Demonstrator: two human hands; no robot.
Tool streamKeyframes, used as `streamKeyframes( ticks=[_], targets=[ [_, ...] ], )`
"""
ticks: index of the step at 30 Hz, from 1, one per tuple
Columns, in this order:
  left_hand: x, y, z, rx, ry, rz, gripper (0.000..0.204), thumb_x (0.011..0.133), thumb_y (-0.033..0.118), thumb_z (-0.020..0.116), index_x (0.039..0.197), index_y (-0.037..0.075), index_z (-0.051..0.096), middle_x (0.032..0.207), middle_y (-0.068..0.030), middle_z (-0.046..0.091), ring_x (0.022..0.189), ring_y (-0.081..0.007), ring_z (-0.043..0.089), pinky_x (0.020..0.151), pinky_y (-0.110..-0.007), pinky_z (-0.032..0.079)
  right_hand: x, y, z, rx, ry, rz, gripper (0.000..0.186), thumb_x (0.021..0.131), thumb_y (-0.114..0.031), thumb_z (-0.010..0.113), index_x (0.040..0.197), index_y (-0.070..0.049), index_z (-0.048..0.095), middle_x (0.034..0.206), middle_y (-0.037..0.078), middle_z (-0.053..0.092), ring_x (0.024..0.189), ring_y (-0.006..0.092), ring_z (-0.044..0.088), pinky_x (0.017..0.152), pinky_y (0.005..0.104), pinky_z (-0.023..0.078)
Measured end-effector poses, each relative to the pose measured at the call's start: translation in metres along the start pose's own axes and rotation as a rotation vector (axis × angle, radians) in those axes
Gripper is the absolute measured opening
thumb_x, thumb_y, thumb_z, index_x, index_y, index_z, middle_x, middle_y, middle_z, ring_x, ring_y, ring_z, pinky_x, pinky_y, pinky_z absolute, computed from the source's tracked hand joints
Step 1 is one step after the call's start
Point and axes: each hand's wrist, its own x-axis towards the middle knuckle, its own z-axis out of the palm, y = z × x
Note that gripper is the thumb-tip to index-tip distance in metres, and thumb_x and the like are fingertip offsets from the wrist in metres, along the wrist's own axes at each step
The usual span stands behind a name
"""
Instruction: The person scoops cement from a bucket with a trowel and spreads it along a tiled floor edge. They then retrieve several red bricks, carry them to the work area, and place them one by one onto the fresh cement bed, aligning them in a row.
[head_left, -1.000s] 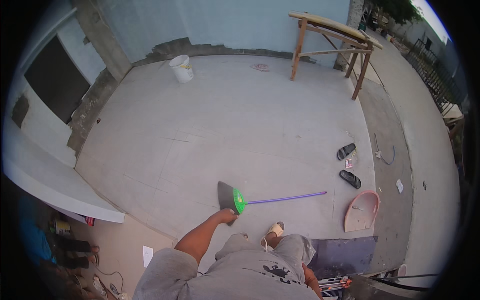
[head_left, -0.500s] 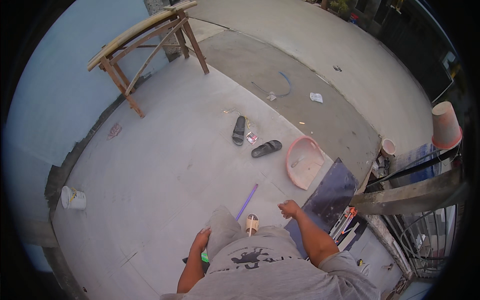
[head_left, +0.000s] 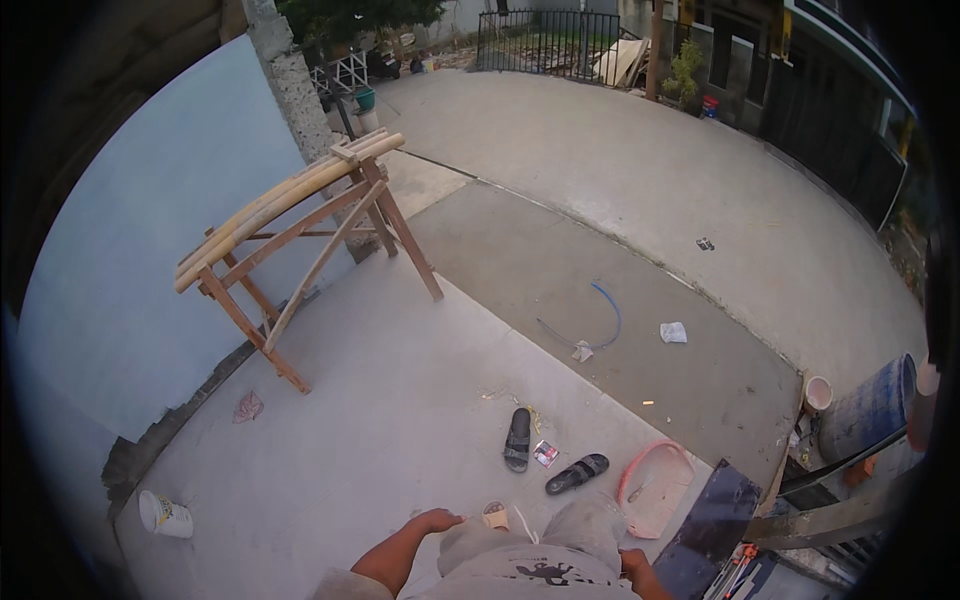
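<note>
The left grip (head_left: 438, 520) hangs beside the thigh, back of the hand up; from here I cannot tell whether it is released or clenched. Just right of it shows the tan sandal (head_left: 495, 514) on the person's foot. Farther along, 2 black sandals (head_left: 577, 475) lie ahead of the knees, a small packet (head_left: 545, 453) between them. The right grip (head_left: 634, 563) is partly hidden against the grey shorts (head_left: 585, 530), so its state I can't tell either. The pink dustpan (head_left: 665, 490) lies ahead of that grip and slightly right, apart from it.

As for room, the pale floor (head_left: 380, 450) opens wide between the white bucket (head_left: 168, 516) at far left and the sandals. The bamboo-topped trestle (head_left: 290, 207) bounds it ahead. From there the floor's edge slants down rightward, near the dustpan, with a darker concrete strip (head_left: 700, 385) beyond. A dark panel (head_left: 715, 520) crowds the dustpan's right side.
</note>
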Motion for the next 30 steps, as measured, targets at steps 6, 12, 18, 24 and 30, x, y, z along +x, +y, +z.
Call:
streamKeyframes(
  ticks=[6, 12, 18, 24, 30],
  targets=[
    [0.055, 0.125, -0.192, 0.03, 0.285, 0.081, 0.075, 0.087, 0.055, 0.06, 0.131, -0.005, 0.054, 0.132, -0.0243, 0.056, 0.124, -0.0379, 0.053, 0.105, -0.042, 0.041, 0.012, -0.067, -0.003, 0.508, -0.173, -0.038, 0.026, 0.085, -0.021, 0.061, 0.098, 0.001, 0.066, 0.095, 0.015, 0.068, 0.083, 0.0311, 0.067, 0.069, 0.0456, 0.057],
    [0.155, 0.227, -0.261, -0.333, 0.276, 0.049, 0.067, 0.084, 0.038, 0.07, 0.132, -0.005, 0.051, 0.124, -0.0227, 0.062, 0.115, -0.0334, 0.06, 0.096, -0.039, 0.048, 0.12, -0.1, -0.067, 0.155, -0.278, 0.025, 0.027, 0.09, -0.025, 0.056, 0.102, -0.002, 0.064, 0.091, 0.013, 0.063, 0.081, 0.0282, 0.063, 0.073, 0.0477, 0.054],
    [0.219, 0.258, -0.272, -0.577, 0.042, -0.43, 0.048, 0.088, 0.028, 0.066, 0.126, 0.0, 0.056, 0.12, -0.0163, 0.061, 0.108, -0.0344, 0.059, 0.09, -0.049, 0.049, 0.154, -0.351, -0.238, 0.609, 0.186, -0.079, 0.029, 0.087, -0.026, 0.061, 0.098, 0.001, 0.06, 0.079, 0.011, 0.062, 0.06, 0.0228, 0.063, 0.049, 0.0359, 0.05],
    [0.297, 0.414, -0.389, -0.587, 0.03, -0.289, 0.048, 0.091, 0.028, 0.061, 0.129, -0.001, 0.053, 0.125, -0.0176, 0.059, 0.112, -0.0338, 0.059, 0.092, -0.047, 0.048, 0.137, -0.537, -0.42, 0.624, 0.394, -0.572, 0.029, 0.092, -0.028, 0.06, 0.094, 0.0, 0.064, 0.076, 0.006, 0.063, 0.06, 0.0142, 0.06, 0.057, 0.029, 0.048],
    [0.41, 0.591, -0.514, -0.473, 0.123, -0.158, 0.038, 0.091, 0.024, 0.06, 0.12, 0.0, 0.058, 0.114, -0.0159, 0.061, 0.105, -0.0317, 0.061, 0.087, -0.045, 0.049, 0.205, -0.521, -0.491, 0.63, 0.375, -0.3, 0.031, 0.091, -0.029, 0.061, 0.1, 0.0, 0.064, 0.079, 0.007, 0.064, 0.061, 0.0152, 0.061, 0.056, 0.0305, 0.05]
  ],
)
